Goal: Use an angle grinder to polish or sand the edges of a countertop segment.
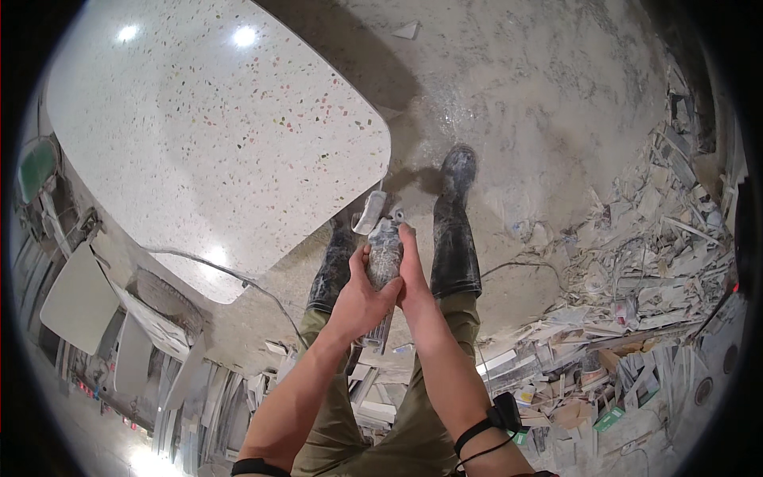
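Observation:
Both hands grip a dust-caked power tool (385,256) that looks like an angle grinder, held between my legs near the slab's corner. My left hand (359,300) wraps its left side, with the thumb across the body. My right hand (412,274) closes around its right side, the thumb pointing forward along it. At the tool's front end sits a pale curved piece (369,212), close to the edge of a white speckled terrazzo slab (238,135). Palms and fingers hide part of the tool's body.
A cable (214,266) crosses the slab's near side. My black boots (455,230) stand on a dusty, wet floor (540,119). Rubble and broken strips (628,286) pile up at right. Several pale panels (79,298) lean at left, near a green-seated stool (37,169).

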Available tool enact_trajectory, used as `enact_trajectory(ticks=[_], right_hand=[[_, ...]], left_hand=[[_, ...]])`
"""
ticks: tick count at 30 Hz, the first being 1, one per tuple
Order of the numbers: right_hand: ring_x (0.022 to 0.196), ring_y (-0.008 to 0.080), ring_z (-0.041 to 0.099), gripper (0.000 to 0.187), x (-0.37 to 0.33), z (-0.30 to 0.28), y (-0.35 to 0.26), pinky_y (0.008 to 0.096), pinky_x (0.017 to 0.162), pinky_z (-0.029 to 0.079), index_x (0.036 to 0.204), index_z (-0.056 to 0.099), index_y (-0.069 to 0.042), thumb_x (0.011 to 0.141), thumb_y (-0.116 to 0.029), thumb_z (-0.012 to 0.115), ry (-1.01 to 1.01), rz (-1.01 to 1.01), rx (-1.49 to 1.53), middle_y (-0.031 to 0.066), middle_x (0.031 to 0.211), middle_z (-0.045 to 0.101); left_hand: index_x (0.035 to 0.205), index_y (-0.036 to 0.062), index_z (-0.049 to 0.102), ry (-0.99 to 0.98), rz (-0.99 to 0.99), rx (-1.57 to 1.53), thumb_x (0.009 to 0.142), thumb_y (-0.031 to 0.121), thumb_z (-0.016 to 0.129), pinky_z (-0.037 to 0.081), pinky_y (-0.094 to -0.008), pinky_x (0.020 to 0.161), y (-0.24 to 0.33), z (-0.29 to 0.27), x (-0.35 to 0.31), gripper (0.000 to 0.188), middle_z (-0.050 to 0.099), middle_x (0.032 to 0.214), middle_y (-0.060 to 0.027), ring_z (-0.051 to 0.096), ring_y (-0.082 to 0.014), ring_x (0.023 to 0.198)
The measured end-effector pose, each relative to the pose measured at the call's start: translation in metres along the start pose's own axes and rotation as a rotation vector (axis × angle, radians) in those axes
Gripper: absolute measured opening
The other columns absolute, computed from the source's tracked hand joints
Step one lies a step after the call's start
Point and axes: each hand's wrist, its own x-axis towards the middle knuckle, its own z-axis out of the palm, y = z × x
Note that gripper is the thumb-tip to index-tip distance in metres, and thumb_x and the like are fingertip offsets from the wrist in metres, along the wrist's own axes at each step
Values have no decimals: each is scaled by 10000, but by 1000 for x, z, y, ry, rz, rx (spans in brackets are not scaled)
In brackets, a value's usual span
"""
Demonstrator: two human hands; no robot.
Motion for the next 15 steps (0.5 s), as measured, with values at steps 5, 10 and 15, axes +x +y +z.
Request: enact_trajectory(ticks=[5,10,15], right_hand=[[706,208,672,554,-7,2,-4,362,649,574,1030,625,-74,953,-607,493,-10,-23,3,67,845,668],[670,202,672,580,-5,12,-8,353,633,574,959,653,-71,960,-619,464,25,-57,-1,62,785,676],[661,200,671,591,-3,5,-6,345,626,571,950,656,-66,961,-623,458,0,-24,-38,64,794,684]], left_hand=[[1495,-48,185,-18,27,7,886,366,694,420,-386,1056,2,-4,3,895,449,1405,-309,528,-362,1272],[1499,-44,180,0,90,-15,886,372,697,426,-381,1050,-2,-1,7,903,460,1405,-300,536,-352,1268],[1500,-37,177,-19,32,7,883,366,696,429,-384,1049,4,-3,4,901,460,1406,-301,541,-360,1266]])
